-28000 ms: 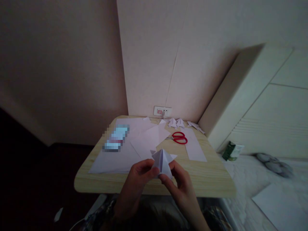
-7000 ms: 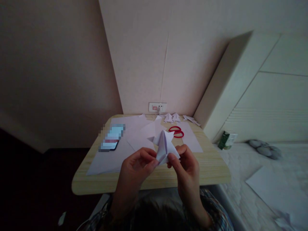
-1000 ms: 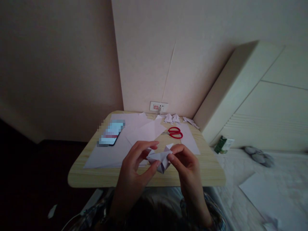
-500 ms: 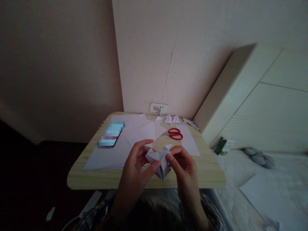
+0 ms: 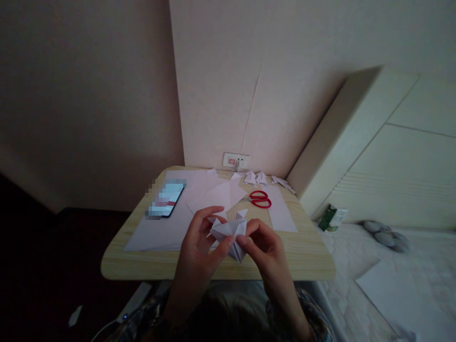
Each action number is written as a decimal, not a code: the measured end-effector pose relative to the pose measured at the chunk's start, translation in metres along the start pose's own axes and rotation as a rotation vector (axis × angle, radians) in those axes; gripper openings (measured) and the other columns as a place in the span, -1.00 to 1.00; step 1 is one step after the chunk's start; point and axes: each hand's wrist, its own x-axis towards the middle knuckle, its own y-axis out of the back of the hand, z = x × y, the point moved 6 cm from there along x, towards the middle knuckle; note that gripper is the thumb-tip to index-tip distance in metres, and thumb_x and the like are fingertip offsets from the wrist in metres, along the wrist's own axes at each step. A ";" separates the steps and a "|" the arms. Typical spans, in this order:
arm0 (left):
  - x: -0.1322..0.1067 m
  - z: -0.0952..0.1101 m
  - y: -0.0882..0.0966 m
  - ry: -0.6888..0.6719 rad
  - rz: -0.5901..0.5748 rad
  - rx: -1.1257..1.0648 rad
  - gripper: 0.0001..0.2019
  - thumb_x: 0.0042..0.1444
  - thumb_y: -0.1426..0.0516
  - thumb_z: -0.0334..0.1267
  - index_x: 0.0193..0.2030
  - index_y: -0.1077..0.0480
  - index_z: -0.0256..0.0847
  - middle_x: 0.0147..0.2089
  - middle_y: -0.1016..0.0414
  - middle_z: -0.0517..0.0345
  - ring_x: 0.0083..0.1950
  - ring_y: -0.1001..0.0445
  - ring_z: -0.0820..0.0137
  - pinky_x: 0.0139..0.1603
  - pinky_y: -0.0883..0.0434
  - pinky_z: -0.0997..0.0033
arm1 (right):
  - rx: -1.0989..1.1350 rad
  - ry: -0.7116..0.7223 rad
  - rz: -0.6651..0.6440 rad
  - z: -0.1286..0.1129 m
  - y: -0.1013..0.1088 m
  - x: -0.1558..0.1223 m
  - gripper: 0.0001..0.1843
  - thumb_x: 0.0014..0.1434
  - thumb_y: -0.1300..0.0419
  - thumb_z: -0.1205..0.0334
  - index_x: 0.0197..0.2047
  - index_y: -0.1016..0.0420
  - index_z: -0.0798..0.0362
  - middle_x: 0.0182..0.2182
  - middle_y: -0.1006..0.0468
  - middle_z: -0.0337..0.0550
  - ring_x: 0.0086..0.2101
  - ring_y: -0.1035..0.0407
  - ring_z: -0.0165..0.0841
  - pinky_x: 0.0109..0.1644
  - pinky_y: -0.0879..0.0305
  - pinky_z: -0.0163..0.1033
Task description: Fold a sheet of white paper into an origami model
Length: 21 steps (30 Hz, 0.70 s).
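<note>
A white folded paper piece (image 5: 228, 231) with several pointed flaps is held above the near part of the wooden table (image 5: 149, 266). My left hand (image 5: 203, 247) grips its left side, thumb on the front face and fingers behind. On the other side, my right hand (image 5: 265, 244) pinches the lower right of the fold between thumb and index finger. Just beyond the hands lie loose white paper sheets (image 5: 217, 194) and scissors (image 5: 260, 199) with red handles. Parts of the folded paper are hidden by my fingers.
A phone (image 5: 167, 199) with a lit screen rests on paper at the left. Small folded paper pieces (image 5: 255, 178) line the back edge, below a wall socket (image 5: 236, 160). To the right, a bed (image 5: 342, 256) holds a green-and-white packet (image 5: 332, 217) and a paper sheet (image 5: 399, 294).
My right hand has shifted slightly left and down on the folded paper, its thumb now lower, beside the left thumb. The paper has turned a little, with its upper right flap standing higher.
</note>
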 end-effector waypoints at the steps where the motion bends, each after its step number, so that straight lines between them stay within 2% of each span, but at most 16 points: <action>1: 0.001 -0.001 -0.001 0.001 -0.020 0.000 -0.64 -0.04 -0.30 -0.43 -0.07 -0.42 -0.16 -0.30 -0.48 0.30 -0.29 -0.52 0.48 -0.30 -0.44 0.57 | -0.002 0.002 0.012 0.000 0.001 0.000 -0.65 0.06 -0.43 0.02 -0.51 -0.41 0.01 -0.55 -0.35 -0.33 -0.46 -0.21 -0.39 -0.38 -0.14 -0.29; 5: 0.003 -0.007 -0.004 0.064 -0.088 -0.018 -0.59 -0.09 -0.34 -0.43 -0.07 -0.42 -0.15 -0.30 -0.48 0.30 -0.29 -0.55 0.45 -0.31 -0.47 0.55 | -0.026 0.034 0.050 -0.002 0.002 0.000 -0.62 0.05 -0.43 0.02 -0.53 -0.38 0.02 -0.56 -0.33 -0.35 -0.47 -0.20 -0.40 -0.36 -0.15 -0.29; 10: 0.001 -0.006 -0.004 0.133 -0.029 -0.045 -0.59 -0.14 -0.36 -0.44 -0.11 -0.44 -0.17 -0.35 -0.49 0.32 -0.33 -0.53 0.47 -0.31 -0.46 0.55 | -0.018 0.038 0.042 -0.003 0.000 -0.001 -0.63 0.06 -0.43 0.01 -0.52 -0.40 0.02 -0.55 -0.36 -0.34 -0.46 -0.24 -0.39 -0.36 -0.17 -0.29; 16: 0.001 -0.002 0.000 0.107 0.041 -0.031 -0.63 -0.11 -0.34 -0.41 -0.12 -0.43 -0.16 -0.36 -0.55 0.30 -0.33 -0.54 0.46 -0.29 -0.46 0.53 | -0.009 -0.027 -0.041 -0.001 -0.003 0.001 -0.71 0.07 -0.42 0.00 -0.41 -0.50 0.01 -0.51 -0.46 -0.31 -0.44 -0.32 -0.38 -0.35 -0.22 -0.29; 21: 0.002 -0.002 0.002 0.076 0.057 0.014 -0.61 -0.10 -0.32 -0.40 -0.10 -0.40 -0.14 -0.36 -0.54 0.31 -0.32 -0.56 0.43 -0.30 -0.46 0.52 | -0.028 -0.049 -0.087 0.001 -0.007 0.001 -0.65 0.03 -0.44 -0.02 -0.48 -0.45 0.02 -0.56 -0.44 -0.32 -0.47 -0.31 -0.39 -0.35 -0.23 -0.28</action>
